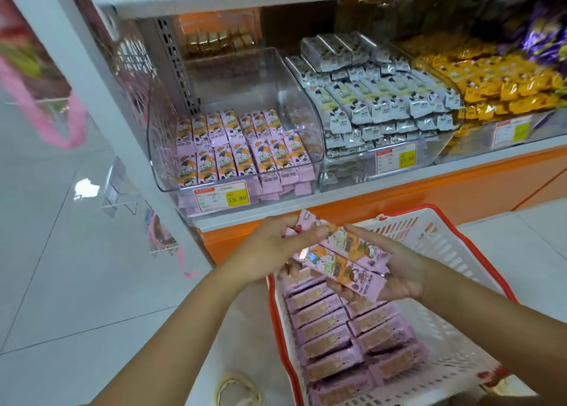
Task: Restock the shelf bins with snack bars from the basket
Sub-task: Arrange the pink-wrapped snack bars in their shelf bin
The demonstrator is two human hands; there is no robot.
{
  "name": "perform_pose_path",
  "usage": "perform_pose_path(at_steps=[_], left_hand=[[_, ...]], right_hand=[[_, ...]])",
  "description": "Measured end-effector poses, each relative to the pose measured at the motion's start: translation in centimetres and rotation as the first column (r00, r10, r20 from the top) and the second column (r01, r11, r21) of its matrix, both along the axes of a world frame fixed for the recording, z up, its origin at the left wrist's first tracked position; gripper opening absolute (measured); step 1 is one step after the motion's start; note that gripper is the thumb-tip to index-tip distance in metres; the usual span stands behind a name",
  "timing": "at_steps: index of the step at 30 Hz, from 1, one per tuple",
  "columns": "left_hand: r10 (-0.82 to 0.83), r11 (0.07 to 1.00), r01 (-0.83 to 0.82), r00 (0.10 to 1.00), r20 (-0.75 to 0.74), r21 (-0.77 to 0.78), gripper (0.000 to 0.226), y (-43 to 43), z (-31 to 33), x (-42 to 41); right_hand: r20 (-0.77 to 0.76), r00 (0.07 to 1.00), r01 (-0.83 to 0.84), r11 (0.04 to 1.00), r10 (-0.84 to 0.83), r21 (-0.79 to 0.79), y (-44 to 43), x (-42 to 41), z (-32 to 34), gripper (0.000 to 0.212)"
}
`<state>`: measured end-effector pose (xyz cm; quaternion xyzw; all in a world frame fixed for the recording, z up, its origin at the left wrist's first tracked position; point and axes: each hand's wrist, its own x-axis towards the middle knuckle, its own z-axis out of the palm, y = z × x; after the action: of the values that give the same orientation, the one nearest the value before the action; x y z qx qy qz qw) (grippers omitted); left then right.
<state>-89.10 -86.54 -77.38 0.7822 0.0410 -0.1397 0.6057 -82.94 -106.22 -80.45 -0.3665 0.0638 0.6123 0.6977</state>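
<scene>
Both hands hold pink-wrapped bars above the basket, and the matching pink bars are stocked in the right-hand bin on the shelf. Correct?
Not quite. The head view shows the matching pink bars in the left bin; the right-hand bin holds yellow packs. The rest stands: the left hand and right hand hold pink-wrapped bars above the basket.
</scene>
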Motion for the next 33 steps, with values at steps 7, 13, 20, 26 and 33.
perform_pose_path(at_steps=[7, 13, 20, 26, 33], left_hand=[[0.312, 0.950, -0.312, 0.937, 0.154, -0.029, 0.033, 3.2, 3.7, 0.6], [0.582, 0.812, -0.577, 0.786, 0.211, -0.088, 0.041, 6.9, 5.4, 0.9], [0.689, 0.719, -0.646, 0.711, 0.140, -0.255, 0.036, 8.9, 6.0, 2.0], [0.683, 0.728, -0.640, 0.705, 0.190, -0.245, 0.012, 10.4, 5.2, 2.3], [0.312, 0.728, -0.535, 0.815, 0.488, 0.429, 0.015, 10.0, 2.7, 2.4]], right_hand=[[0.656, 0.751, 0.096, 0.970, 0.077, -0.224, 4.7, 1.7, 7.4, 0.045], [0.720, -0.519, 0.309, 0.887, 0.460, -0.344, 8.4, 2.4, 9.5, 0.087], [0.496, -0.750, 0.385, 0.899, 0.436, -0.208, 13.2, 4.4, 9.6, 0.079], [0.652, -0.566, 0.408, 0.859, 0.504, -0.310, 16.0, 9.6, 11.4, 0.084], [0.362, -0.237, 0.658, 0.424, 0.901, -0.623, 21.8, 16.1, 10.9, 0.053]])
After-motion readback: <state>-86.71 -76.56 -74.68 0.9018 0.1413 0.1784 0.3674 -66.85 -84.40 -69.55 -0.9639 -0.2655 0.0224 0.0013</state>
